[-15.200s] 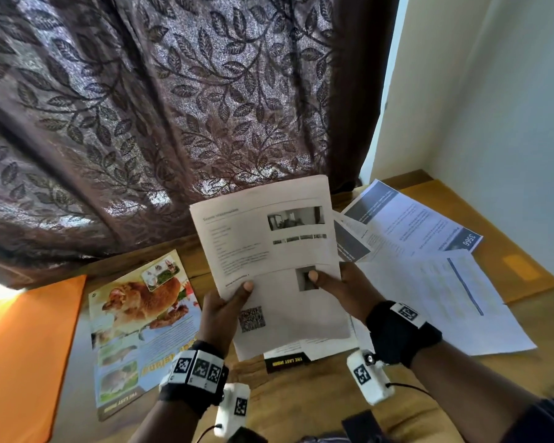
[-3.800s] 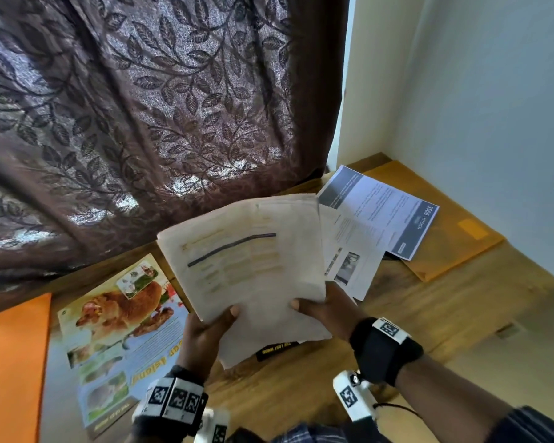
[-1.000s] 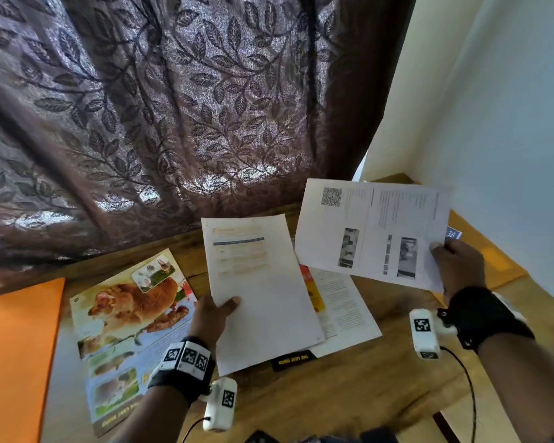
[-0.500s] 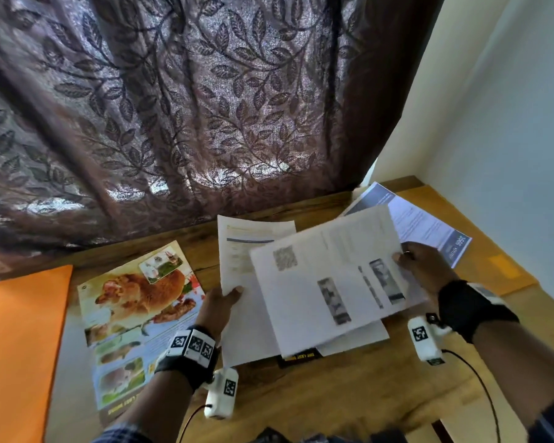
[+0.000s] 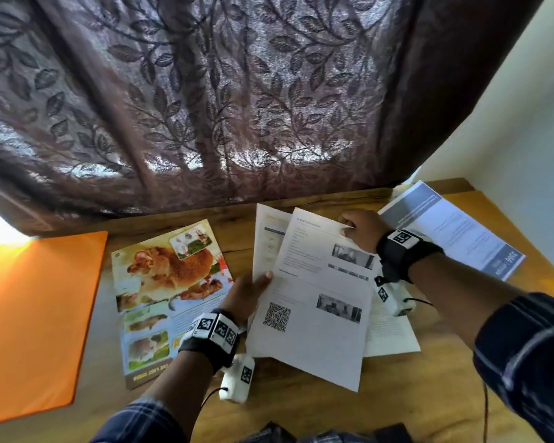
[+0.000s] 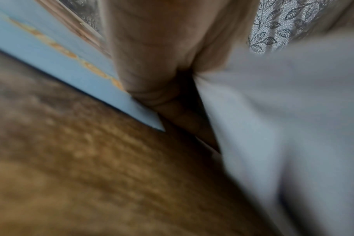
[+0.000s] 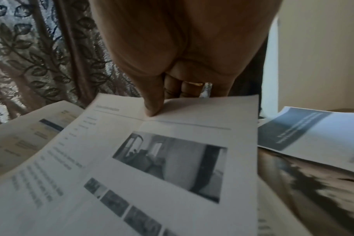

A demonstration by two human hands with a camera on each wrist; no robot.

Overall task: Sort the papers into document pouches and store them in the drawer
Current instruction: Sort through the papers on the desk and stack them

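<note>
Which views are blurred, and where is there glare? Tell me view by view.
Head: sharp centre, daylight glare on the flat orange pouch. Left wrist: heavily blurred, wooden table smeared. Right wrist: white printed sheet with photos fairly sharp near the thumb, soft towards the edges.

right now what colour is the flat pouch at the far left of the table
Plain orange pouch; head view shows it best.
</note>
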